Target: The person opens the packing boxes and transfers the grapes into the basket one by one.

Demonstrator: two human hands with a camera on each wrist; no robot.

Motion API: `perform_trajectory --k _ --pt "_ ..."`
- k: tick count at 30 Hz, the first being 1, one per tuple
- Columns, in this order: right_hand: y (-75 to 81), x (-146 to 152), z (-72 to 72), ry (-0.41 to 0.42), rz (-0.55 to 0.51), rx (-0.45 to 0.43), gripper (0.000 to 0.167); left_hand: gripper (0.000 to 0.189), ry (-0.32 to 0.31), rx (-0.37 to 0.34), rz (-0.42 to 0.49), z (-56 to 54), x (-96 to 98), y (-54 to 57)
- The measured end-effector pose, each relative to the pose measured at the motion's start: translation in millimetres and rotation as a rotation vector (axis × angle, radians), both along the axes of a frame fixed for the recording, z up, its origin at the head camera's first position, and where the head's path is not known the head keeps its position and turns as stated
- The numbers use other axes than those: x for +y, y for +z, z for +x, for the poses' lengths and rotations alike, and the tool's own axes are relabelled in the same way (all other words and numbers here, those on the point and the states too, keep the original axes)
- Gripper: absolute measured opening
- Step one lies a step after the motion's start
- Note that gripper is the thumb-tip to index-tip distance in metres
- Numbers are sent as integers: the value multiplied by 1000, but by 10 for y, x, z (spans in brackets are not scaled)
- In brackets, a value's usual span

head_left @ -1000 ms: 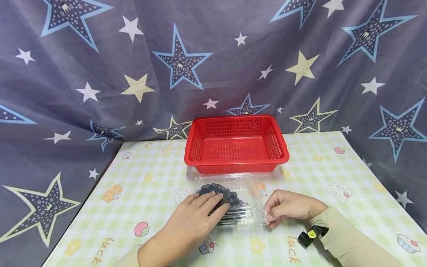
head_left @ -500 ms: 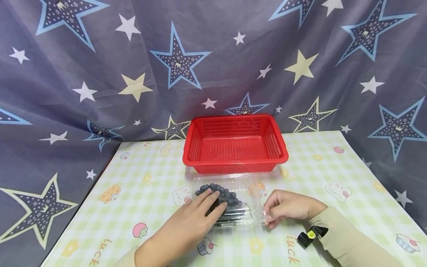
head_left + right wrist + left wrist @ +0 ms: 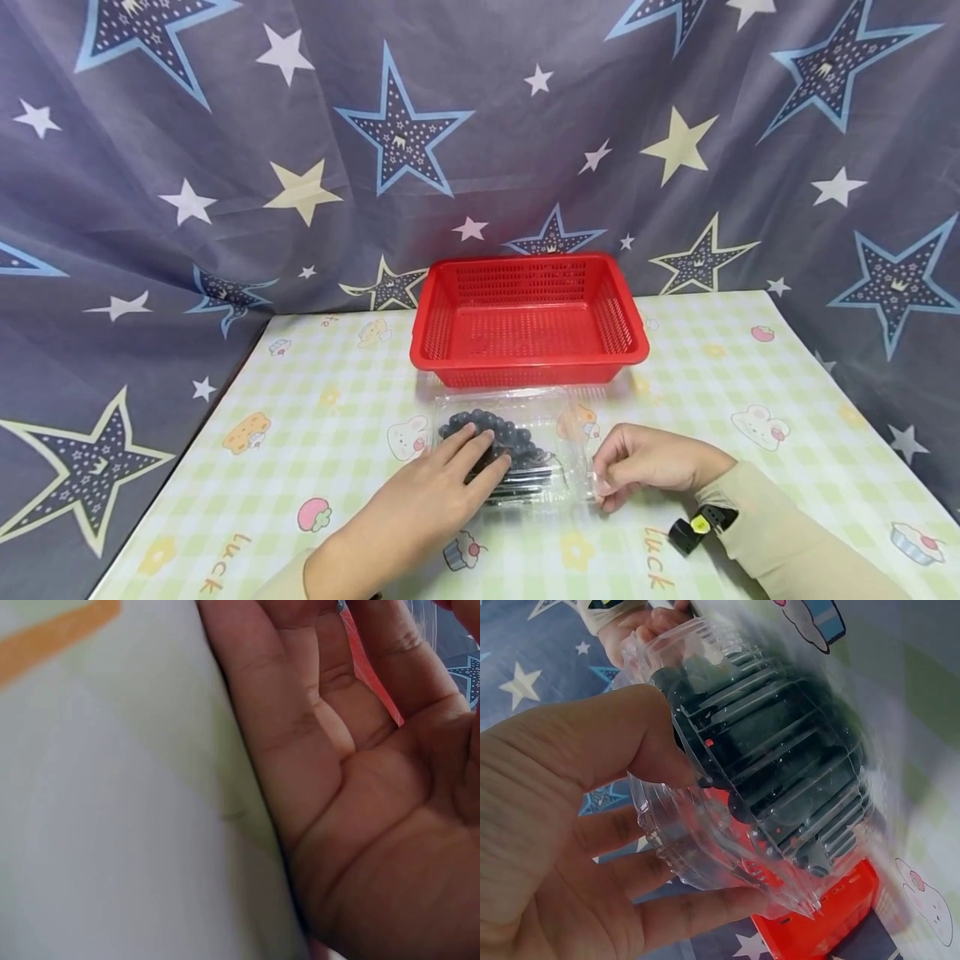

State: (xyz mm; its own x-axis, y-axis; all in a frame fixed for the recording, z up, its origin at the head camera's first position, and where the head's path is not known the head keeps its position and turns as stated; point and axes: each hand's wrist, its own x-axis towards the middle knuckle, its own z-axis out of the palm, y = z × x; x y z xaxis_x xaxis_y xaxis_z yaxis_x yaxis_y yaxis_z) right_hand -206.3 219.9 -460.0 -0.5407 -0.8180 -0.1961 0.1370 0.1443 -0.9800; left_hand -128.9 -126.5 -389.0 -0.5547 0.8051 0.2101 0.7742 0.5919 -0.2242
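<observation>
A clear plastic clamshell box (image 3: 553,421) of dark grapes (image 3: 513,436) lies on the table in front of me. My left hand (image 3: 416,504) lies over its left part, fingers spread on top. In the left wrist view the thumb (image 3: 656,742) presses the ribbed side while the fingers reach across the lid, gripping the box between them. At the box's right edge, my right hand (image 3: 651,462) pinches the clear rim between curled fingers and thumb. The right wrist view shows that palm (image 3: 397,810) low beside the tablecloth; the pinched rim is mostly hidden there.
Just behind the box stands a red perforated plastic basket (image 3: 528,362), its near side close to the box's far edge. A green checked tablecloth (image 3: 300,467) with printed cartoons covers the table. A dark curtain (image 3: 510,150) with stars hangs at the back and sides.
The left hand has shifted very slightly left on the box. Otherwise the hands hold their places; the head view has moved a little.
</observation>
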Motion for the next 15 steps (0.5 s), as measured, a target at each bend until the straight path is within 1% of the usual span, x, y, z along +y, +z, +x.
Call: perform_trajectory --k 2,4,6,11,15 --pt "-7 1 3 0 3 6 20 60 -8 13 -3 3 2 0" --pt "-13 4 3 -2 8 5 14 60 -3 6 -8 3 3 1" --pt "-20 5 -3 -2 8 5 10 60 7 -15 -15 2 3 5" --pt "-30 9 -13 -3 2 1 11 58 20 -57 -21 -5 6 16" --pt "-31 12 -16 -5 5 -3 12 59 22 -61 -23 -7 12 20"
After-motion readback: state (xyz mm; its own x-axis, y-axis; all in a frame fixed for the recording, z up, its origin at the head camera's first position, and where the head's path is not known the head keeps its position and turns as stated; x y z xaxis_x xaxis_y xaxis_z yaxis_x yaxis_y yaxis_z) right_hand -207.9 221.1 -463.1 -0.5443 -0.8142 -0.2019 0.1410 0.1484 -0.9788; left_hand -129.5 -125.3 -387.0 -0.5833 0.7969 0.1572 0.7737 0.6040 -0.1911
